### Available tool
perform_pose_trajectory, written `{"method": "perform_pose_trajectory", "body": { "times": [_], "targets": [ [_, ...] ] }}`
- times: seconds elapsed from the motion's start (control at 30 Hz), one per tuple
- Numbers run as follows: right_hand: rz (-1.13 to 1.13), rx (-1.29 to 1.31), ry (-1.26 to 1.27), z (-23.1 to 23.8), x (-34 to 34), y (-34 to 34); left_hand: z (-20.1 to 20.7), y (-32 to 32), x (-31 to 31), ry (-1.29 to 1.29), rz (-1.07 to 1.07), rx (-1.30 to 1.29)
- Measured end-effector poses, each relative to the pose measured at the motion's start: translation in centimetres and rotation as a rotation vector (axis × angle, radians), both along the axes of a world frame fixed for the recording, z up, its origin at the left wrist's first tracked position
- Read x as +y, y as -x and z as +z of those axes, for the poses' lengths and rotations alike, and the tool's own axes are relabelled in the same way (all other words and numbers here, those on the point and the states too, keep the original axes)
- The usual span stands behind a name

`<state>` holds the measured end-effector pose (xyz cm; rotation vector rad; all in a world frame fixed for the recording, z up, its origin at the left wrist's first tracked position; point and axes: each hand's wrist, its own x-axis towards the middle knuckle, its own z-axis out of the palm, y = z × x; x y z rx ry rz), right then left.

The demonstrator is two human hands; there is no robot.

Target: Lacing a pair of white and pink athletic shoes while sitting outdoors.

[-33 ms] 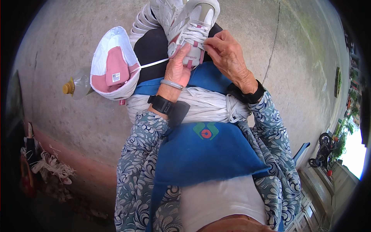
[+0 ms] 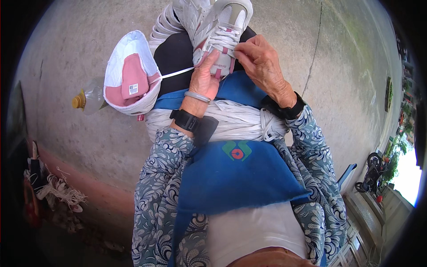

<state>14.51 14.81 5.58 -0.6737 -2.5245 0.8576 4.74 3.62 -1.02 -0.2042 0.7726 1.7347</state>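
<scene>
A white sneaker (image 2: 227,27) with grey and pink trim lies over my knees, toe pointing away. My left hand (image 2: 205,80) grips its tongue end, thumb along the pink and white tongue (image 2: 219,67). At the shoe's right side, my right hand (image 2: 260,62) pinches a white shoelace (image 2: 235,50), its end hidden by the fingers. White lacing crosses the upper in rows. To the left is another white shoe upper (image 2: 152,99) with pink lining; a white lace (image 2: 178,72) runs from it toward my left hand. A thick bundle of white shoelaces (image 2: 222,119) lies across my lap.
Another white and grey shoe (image 2: 189,15) sits just beyond the sneaker. A clear bottle with a yellow cap (image 2: 79,100) is on the concrete floor (image 2: 284,18) at the left. Loose strings (image 2: 62,191) hang at the lower left. A motorbike (image 2: 371,171) stands far right.
</scene>
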Motion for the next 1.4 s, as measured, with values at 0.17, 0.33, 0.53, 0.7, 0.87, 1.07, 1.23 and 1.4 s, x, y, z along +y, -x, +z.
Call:
{"method": "perform_pose_trajectory", "body": {
  "times": [0.17,0.33,0.53,0.7,0.87,1.07,1.23,1.4],
  "targets": [
    [-0.018,-0.007,0.054,0.2,-0.3,0.2,-0.1,0.1,-0.2,0.018,-0.015,-0.019],
    [0.022,-0.024,0.044,0.2,-0.6,0.3,0.3,0.2,-0.3,0.002,-0.005,-0.032],
    [0.049,-0.014,-0.013,-0.1,-0.5,0.3,0.1,0.0,0.1,-0.036,0.022,-0.083],
    [0.059,-0.150,0.059,0.8,-1.0,0.3,-0.2,-0.1,0.3,-0.033,0.032,-0.095],
    [0.085,-0.197,0.114,0.1,-0.6,0.0,0.5,-0.3,0.3,0.050,0.036,-0.062],
    [0.121,-0.220,0.134,0.6,-0.5,0.8,0.0,0.2,0.0,-0.046,0.032,-0.080],
    [0.125,-0.226,0.092,0.5,-0.3,0.7,0.5,0.1,0.3,0.032,0.002,-0.076],
    [0.066,-0.287,0.118,1.0,-0.5,0.8,0.8,0.0,0.4,0.047,-0.012,-0.069]
  ]
}}
